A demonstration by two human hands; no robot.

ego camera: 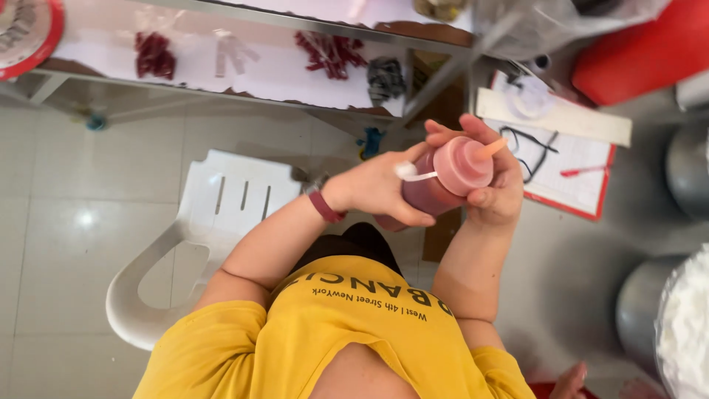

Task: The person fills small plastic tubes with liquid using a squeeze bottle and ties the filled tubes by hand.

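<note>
Both hands are gripping a red squeeze bottle (443, 181), the left hand (380, 186) around its body, the right hand (491, 185) clasping its cap end above a white chair (214, 222).

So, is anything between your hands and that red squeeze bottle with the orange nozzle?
Nothing visible. Both hands are already on the red plastic squeeze bottle: the left hand wraps its body and the right hand grips around the top, beside the orange nozzle. A small white cap sticks out by the left fingers.
</note>
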